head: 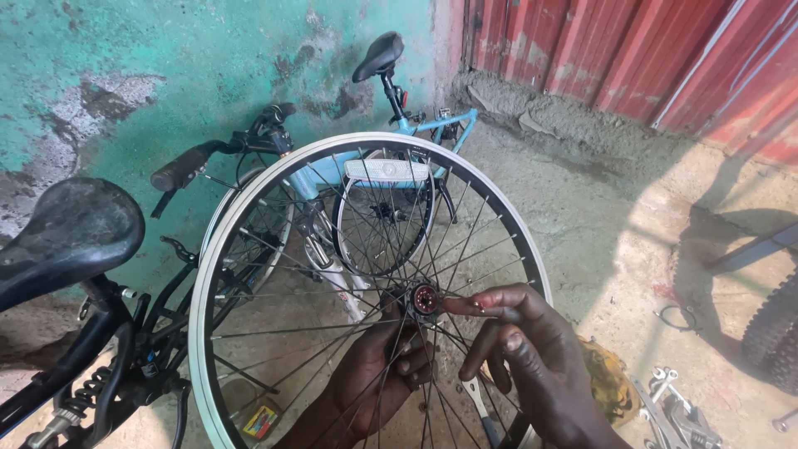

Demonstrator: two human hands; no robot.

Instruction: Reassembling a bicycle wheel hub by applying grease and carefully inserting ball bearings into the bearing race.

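Observation:
A spoked bicycle wheel with a silver rim [249, 187] stands upright in front of me. My left hand [378, 378] reaches behind the spokes and grips the hub from below. My right hand [524, 349] is in front of the spokes, its fingertips pinching the small red part at the hub's centre [425, 298]. A flat spanner [480, 409] shows below my right hand, partly hidden by the fingers.
A light blue bicycle [432, 129] leans against the green wall behind the wheel. A black bicycle with its saddle [71, 229] stands at the left. Loose spanners [677, 407] and a ring [677, 316] lie on the concrete at the right, near a knobbly tyre [773, 333].

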